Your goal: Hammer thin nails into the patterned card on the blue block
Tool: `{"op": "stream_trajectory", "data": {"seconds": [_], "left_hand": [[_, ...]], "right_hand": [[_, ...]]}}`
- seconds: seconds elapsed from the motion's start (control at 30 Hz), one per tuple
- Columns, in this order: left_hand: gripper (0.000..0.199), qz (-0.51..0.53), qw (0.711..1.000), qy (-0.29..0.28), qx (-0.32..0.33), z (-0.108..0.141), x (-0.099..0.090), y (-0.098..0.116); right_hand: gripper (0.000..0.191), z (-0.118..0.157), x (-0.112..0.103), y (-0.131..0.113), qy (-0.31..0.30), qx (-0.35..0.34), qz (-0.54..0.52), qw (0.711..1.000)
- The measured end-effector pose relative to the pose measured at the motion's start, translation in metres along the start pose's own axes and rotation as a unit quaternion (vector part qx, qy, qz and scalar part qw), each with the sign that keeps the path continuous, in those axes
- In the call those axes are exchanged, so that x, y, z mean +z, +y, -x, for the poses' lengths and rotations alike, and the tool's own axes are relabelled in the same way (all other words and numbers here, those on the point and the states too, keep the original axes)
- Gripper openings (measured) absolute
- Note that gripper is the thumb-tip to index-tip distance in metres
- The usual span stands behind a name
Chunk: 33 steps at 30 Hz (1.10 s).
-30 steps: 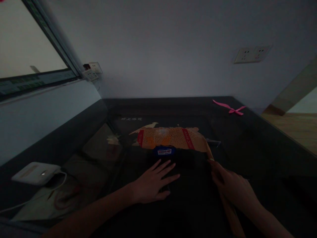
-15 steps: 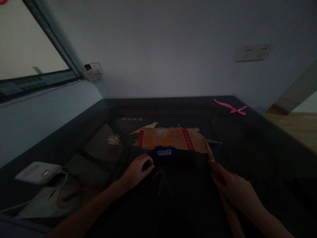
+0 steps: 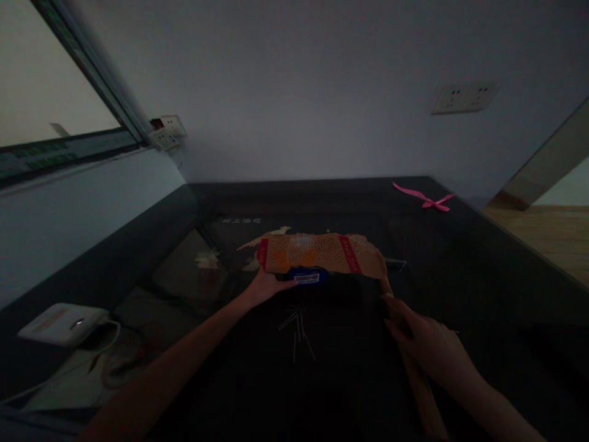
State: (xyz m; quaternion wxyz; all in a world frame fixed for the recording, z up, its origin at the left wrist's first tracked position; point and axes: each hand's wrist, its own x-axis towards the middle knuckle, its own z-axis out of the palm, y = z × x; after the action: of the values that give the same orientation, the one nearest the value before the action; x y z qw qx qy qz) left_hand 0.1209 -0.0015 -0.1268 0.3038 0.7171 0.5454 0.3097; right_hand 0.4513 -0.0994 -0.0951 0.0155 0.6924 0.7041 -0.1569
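Note:
A perforated orange-brown cardboard piece point(image 3: 317, 252) with red printed bands lies ahead of me. My left hand point(image 3: 265, 288) is at its near left corner, the thumb stretched toward a blue label point(image 3: 307, 276) under the near edge and the other fingers partly hidden at the corner. My right hand point(image 3: 423, 337) is closed around a long narrow brown strip point(image 3: 421, 393), whose far end meets the cardboard's right corner; whether it is wood or folded card I cannot tell. Several thin pale sticks point(image 3: 298, 328) lie between my hands.
A white box-like device point(image 3: 64, 322) with a cable stands at the left. Torn scraps point(image 3: 207, 259) lie left of the cardboard. A pink ribbon point(image 3: 430, 202) rests at the back right of the dark table point(image 3: 350, 380). Wall sockets point(image 3: 464, 98) are above. The scene is very dim.
My left hand has moved forward from beside the thin sticks to the cardboard's near left corner, its thumb now by the blue label. My right hand keeps its hold on the brown strip.

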Motion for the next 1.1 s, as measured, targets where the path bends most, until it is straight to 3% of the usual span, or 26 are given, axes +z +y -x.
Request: {"op": "stream_trajectory", "data": {"seconds": [0.4, 0.77, 0.93, 1.1], "left_hand": [[0.054, 0.044, 0.999, -0.02, -0.004, 0.015, 0.013, 0.011], [0.056, 0.004, 0.999, -0.033, -0.007, 0.026, 0.005, 0.013], [0.043, -0.071, 0.997, -0.004, 0.015, 0.044, -0.013, 0.0], [0.021, -0.157, 0.982, -0.06, 0.088, 0.059, -0.024, 0.009]], "right_hand": [[0.045, -0.001, 0.009, 0.008, 0.045, -0.025, -0.003, 0.999], [0.046, 0.0, -0.002, 0.01, 0.012, 0.0, 0.003, 1.0], [0.047, 0.0, -0.001, 0.019, 0.01, -0.001, -0.01, 1.0], [0.047, -0.001, -0.001, 0.024, 0.005, 0.003, -0.015, 1.0]]}}
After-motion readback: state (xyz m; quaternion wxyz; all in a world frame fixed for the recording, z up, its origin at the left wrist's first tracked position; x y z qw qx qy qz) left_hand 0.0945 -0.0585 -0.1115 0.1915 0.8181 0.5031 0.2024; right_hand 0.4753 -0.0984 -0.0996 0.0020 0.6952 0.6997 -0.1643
